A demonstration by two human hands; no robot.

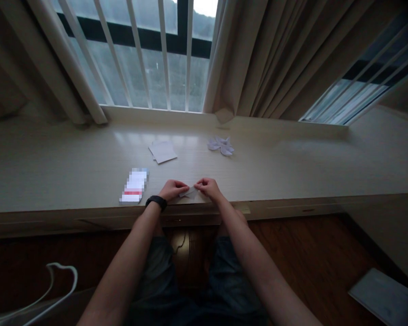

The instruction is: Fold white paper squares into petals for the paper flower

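Observation:
Near the front edge of the pale counter, both my hands pinch a small piece of folded white paper (189, 193). My left hand (172, 189), with a black band on its wrist, has its fingertips closed on the paper's left side. On the opposite side, my right hand (209, 187) grips it between thumb and fingers. Part of the paper is hidden by the fingers, and its exact folds are too small to make out. Farther back lie several folded white paper pieces (221, 146) in a cluster. A small stack of square white paper sheets (163, 152) rests left of them.
A phone (134, 185) with a lit, blurred screen lies left of my hands. The wooden counter (71, 167) runs along a barred window (139, 59) with beige curtains (258, 59). Below are drawers, a wooden floor, and a flat pale object (387, 296) at lower right.

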